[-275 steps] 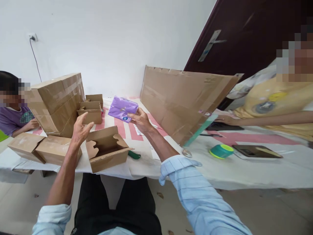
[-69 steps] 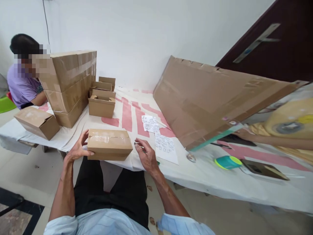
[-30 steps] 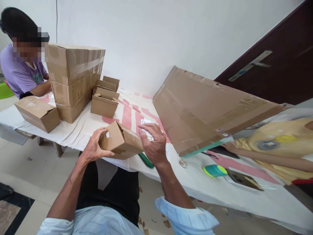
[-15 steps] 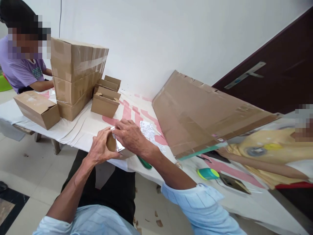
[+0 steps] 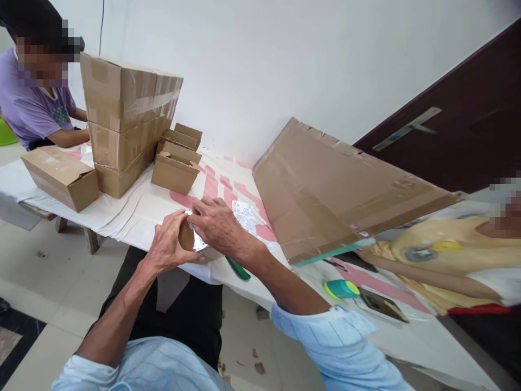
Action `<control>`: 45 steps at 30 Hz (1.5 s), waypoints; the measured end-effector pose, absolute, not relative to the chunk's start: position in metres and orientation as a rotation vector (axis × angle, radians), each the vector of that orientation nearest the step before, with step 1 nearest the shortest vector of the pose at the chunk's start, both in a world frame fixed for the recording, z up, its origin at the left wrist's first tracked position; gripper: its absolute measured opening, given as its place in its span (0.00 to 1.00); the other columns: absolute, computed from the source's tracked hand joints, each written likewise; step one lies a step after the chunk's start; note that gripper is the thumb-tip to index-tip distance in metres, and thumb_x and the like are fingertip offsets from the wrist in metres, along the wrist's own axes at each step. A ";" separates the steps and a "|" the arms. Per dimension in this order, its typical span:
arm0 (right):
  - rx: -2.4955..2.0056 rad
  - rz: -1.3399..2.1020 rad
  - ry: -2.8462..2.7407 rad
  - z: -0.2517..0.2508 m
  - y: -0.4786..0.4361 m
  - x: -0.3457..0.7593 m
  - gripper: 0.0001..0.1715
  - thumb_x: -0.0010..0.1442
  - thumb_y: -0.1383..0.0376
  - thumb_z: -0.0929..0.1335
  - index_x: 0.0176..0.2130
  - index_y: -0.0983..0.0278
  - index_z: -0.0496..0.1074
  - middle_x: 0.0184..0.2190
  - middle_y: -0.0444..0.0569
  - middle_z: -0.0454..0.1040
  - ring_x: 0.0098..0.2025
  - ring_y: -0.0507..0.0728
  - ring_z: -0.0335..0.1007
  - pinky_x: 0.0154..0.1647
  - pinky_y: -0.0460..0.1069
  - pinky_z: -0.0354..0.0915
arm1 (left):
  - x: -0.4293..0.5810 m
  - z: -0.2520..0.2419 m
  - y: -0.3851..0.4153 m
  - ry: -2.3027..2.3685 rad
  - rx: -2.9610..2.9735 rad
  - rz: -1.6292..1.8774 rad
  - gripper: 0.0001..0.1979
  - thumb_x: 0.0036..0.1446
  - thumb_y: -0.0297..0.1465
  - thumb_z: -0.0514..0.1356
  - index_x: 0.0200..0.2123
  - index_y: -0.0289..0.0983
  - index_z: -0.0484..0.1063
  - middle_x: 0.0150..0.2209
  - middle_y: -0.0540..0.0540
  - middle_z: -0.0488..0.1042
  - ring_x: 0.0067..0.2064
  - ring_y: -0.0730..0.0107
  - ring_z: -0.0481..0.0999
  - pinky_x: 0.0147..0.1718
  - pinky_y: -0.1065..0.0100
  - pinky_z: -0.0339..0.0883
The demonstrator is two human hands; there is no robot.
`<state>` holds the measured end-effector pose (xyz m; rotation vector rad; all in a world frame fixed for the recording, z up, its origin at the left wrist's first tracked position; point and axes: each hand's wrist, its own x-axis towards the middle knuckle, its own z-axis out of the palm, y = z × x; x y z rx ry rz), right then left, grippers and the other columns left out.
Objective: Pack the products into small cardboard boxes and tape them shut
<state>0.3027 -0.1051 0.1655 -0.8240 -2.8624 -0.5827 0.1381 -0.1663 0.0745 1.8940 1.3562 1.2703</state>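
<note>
A small cardboard box (image 5: 186, 238) is held at the table's near edge, above the wearer's lap, mostly hidden by two bare hands. The left hand (image 5: 169, 241) is curved in a wide C around its end, fingers over the top and thumb below, gripping it. The right hand (image 5: 215, 222) lies across the box from the other side, fingers bent and tips drawn together beside a shiny strip (image 5: 199, 242) on its end; whether they pinch or press it cannot be told.

The cloth-covered table (image 5: 138, 222) drops away just beneath the box. A green-handled object (image 5: 238, 269) lies at that edge, below the right forearm. Beyond the hands, a stretch of pink-and-white cloth and a printed paper sheet (image 5: 244, 215) lead toward the wall. A big cardboard panel (image 5: 337, 190) slants along the right.

Past the left hand, an open carton (image 5: 175, 176) stands with flaps raised, more open cartons (image 5: 185, 136) behind it; their contents are out of sight. Left of these rise stacked, taped cartons (image 5: 130, 114), with a long carton (image 5: 61, 175), its top folded down, in front. Co-workers sit at both sides, one in purple (image 5: 40, 108), one in yellow (image 5: 439, 250).
</note>
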 end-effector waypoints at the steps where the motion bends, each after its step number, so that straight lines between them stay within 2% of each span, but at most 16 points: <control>1: -0.819 -0.587 -2.865 0.166 -0.105 0.303 0.14 0.72 0.71 0.66 0.42 0.64 0.83 0.41 0.55 0.76 0.45 0.61 0.63 0.46 0.56 0.56 | 0.138 0.074 -0.166 1.351 1.899 1.283 0.54 0.37 0.41 0.84 0.67 0.45 0.66 0.72 0.34 0.66 0.74 0.32 0.63 0.69 0.33 0.59; 18: -0.789 -0.573 -2.862 0.163 -0.105 0.305 0.12 0.72 0.71 0.66 0.43 0.62 0.81 0.43 0.55 0.77 0.47 0.62 0.63 0.48 0.57 0.55 | 0.138 0.072 -0.165 1.321 1.905 1.305 0.54 0.39 0.41 0.83 0.68 0.47 0.65 0.72 0.35 0.67 0.73 0.32 0.64 0.68 0.33 0.60; 23: -0.846 -0.524 -2.792 0.163 -0.104 0.308 0.12 0.71 0.72 0.66 0.42 0.64 0.79 0.44 0.56 0.77 0.48 0.63 0.65 0.48 0.57 0.59 | 0.140 0.071 -0.166 1.356 1.912 1.309 0.54 0.39 0.41 0.83 0.68 0.46 0.65 0.72 0.34 0.67 0.73 0.31 0.64 0.68 0.33 0.60; 31: -0.848 -0.216 -2.508 0.158 -0.101 0.324 0.17 0.69 0.74 0.61 0.44 0.62 0.77 0.45 0.56 0.76 0.50 0.64 0.69 0.54 0.58 0.67 | 0.140 0.069 -0.167 1.381 1.974 1.304 0.50 0.39 0.42 0.83 0.65 0.46 0.70 0.73 0.31 0.65 0.74 0.31 0.63 0.66 0.32 0.62; 45: -0.858 -0.176 -2.486 0.158 -0.102 0.324 0.16 0.70 0.73 0.62 0.41 0.62 0.78 0.46 0.56 0.76 0.50 0.63 0.69 0.53 0.57 0.69 | 0.141 0.069 -0.167 1.370 1.970 1.343 0.44 0.38 0.39 0.84 0.60 0.44 0.74 0.73 0.32 0.65 0.73 0.32 0.64 0.66 0.33 0.63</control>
